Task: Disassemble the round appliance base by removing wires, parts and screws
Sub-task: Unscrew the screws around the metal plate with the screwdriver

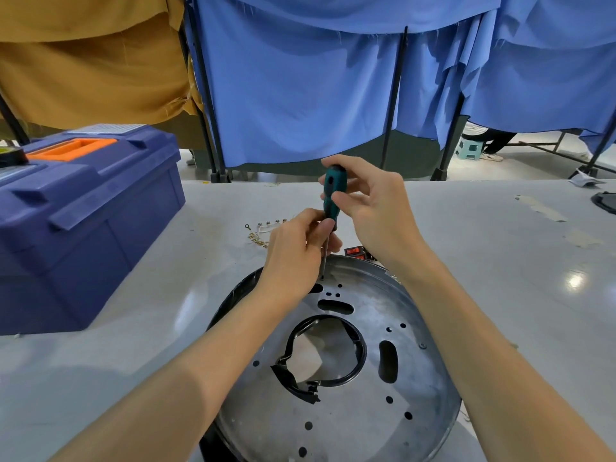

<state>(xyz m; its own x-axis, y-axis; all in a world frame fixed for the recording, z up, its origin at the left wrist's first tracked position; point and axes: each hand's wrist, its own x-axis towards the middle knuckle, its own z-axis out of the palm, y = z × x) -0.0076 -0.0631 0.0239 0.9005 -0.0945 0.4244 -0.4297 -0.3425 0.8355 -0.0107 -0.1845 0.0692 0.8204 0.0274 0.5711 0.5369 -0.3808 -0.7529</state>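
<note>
Appliance base, a round silver metal plate with holes and slots [366, 411], lies flat on the grey desk [483, 261] at 6 o'clock. Teal-and-black-handled screwdriver [333, 195] stands upright, its tip on the plate's 12 o'clock zone. Left grip [296, 248] pinches the handle's lower end; right grip [373, 208] curls round its top. Small loose screws and brass terminals [263, 233] lie at 11 o'clock, a blue plastic toolbox [83, 228] at 9 o'clock.
</note>
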